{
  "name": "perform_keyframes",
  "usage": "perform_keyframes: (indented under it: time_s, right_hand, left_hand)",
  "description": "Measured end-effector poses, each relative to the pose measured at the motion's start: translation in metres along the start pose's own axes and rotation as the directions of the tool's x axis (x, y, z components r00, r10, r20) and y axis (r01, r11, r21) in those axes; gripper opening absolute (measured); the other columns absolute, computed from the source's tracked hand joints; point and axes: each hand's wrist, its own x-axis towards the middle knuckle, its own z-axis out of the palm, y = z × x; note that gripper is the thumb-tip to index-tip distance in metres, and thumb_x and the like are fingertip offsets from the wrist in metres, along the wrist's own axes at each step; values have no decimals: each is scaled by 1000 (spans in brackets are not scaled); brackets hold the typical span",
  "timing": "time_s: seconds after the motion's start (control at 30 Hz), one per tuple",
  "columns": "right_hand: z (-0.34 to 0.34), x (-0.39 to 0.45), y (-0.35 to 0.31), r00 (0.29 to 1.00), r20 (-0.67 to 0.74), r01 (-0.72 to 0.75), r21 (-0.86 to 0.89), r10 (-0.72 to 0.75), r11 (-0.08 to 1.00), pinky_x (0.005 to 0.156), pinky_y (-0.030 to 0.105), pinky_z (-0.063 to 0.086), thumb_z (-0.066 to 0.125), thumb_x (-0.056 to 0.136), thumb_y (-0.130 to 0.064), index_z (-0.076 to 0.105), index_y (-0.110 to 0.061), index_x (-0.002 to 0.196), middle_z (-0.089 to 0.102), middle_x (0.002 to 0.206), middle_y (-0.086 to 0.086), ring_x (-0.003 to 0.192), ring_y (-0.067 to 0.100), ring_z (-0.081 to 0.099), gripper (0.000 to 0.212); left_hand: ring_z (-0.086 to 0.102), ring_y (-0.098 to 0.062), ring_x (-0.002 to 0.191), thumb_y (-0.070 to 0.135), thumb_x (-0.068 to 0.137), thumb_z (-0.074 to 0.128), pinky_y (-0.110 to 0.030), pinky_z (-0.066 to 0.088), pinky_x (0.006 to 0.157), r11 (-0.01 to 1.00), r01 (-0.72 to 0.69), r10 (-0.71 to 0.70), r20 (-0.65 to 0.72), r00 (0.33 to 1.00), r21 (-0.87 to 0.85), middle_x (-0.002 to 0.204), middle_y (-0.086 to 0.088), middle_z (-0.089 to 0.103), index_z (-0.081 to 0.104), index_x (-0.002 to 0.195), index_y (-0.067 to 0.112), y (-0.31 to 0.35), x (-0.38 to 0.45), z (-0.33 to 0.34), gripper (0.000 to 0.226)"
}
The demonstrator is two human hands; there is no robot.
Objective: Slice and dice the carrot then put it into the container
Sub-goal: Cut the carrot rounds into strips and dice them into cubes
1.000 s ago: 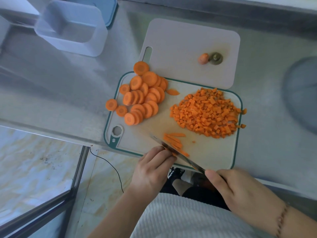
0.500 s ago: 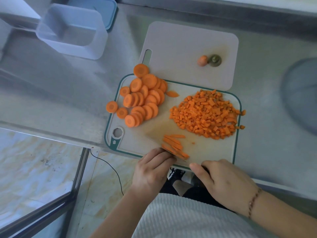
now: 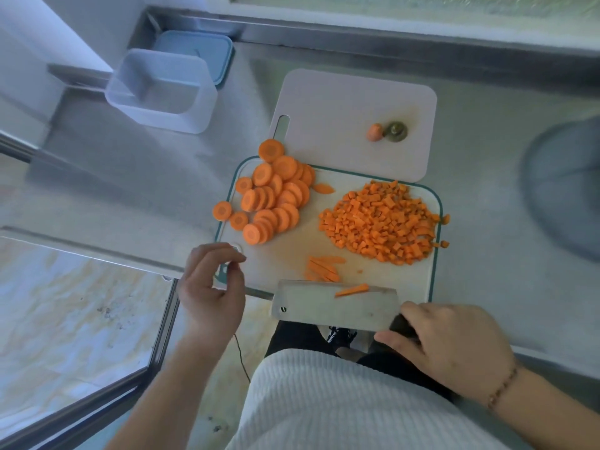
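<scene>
A green-rimmed cutting board (image 3: 285, 258) holds a stack of round carrot slices (image 3: 272, 196) at its left and a heap of diced carrot (image 3: 380, 219) at its right. A few carrot strips (image 3: 321, 267) lie near its front edge. My right hand (image 3: 451, 345) grips the handle of a cleaver (image 3: 334, 305) lying flat over the front edge, one carrot strip stuck on the blade. My left hand (image 3: 211, 284) hovers off the board's front left corner, fingers loosely curled, holding nothing. A translucent white container (image 3: 162, 92) stands at the back left.
A second pale cutting board (image 3: 350, 105) lies behind, carrying the carrot tip and green stem end (image 3: 386, 131). A blue lid (image 3: 198, 50) sits behind the container. A grey round object (image 3: 568, 183) is at the right. The steel counter's edge runs below my left hand.
The cleaver has turned from cutting edge-down to lying flat, drawn back to the board's front edge. My left hand has come off the strips and moved left.
</scene>
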Motion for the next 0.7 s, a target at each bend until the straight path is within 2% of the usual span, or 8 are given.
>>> perform_keyframes:
  time_s: [0.03,0.07,0.13,0.23,0.37,0.5,0.63,0.7]
  right_hand:
    - [2,-1,0,999,-43,30,-19,-31,999,35,21,20,22,91,-72,48,-22,58,47,42,-5,30,16,45,65]
    - [2,0,-1,995,-75,57,-35,-59,998,36,20,21,23,91,-72,50,-21,58,48,43,-5,30,16,45,66]
    - [0,1,-3,988,-122,88,-67,-96,994,37,20,21,28,89,-71,51,-20,58,48,43,-6,30,17,44,64]
    - [-2,3,-7,983,-144,99,-87,-111,991,35,21,22,33,87,-70,51,-20,58,46,42,-4,29,17,44,60]
    - [-2,2,-8,982,-157,90,-100,-105,991,34,23,24,32,87,-72,50,-21,57,45,42,-3,30,17,44,62]
    - [0,-5,-6,977,-184,89,-81,-103,993,34,22,25,32,87,-72,51,-21,56,46,43,-5,30,17,44,62]
    - [4,-16,5,969,-218,95,-83,-111,992,32,23,28,35,86,-70,52,-21,56,48,45,-5,32,17,46,61]
    - [5,-25,16,968,-234,74,-88,-93,993,31,25,31,36,86,-69,52,-20,56,49,45,-4,32,19,47,60]
  left_hand:
    - [63,-11,90,-3,83,59,-19,47,81,996,-85,86,119,989,-11,93,-2,64,70,87,9,11,8,0,17]
    - [63,-13,90,9,87,63,-22,48,83,981,-191,189,279,941,-21,96,0,65,72,93,9,22,14,5,11]
    - [62,-17,88,30,90,66,-30,52,80,921,-390,331,548,768,-10,97,3,68,75,98,13,36,18,22,21]
    - [59,-21,76,41,91,59,-38,54,67,859,-511,357,716,599,-1,87,5,68,76,90,21,42,15,43,26]
    - [58,-22,73,39,93,53,-37,52,64,810,-586,408,715,567,2,82,5,66,75,84,22,37,12,52,29]
    - [59,-21,73,30,97,49,-35,47,67,675,-737,523,672,524,49,80,3,63,70,80,19,36,9,60,29]
    - [58,-24,75,22,100,51,-34,42,70,654,-755,555,649,521,47,84,-1,61,67,86,15,14,23,59,23]
    - [58,-24,78,20,102,53,-35,43,72,636,-771,561,669,487,28,88,-1,61,67,89,15,0,29,55,20]
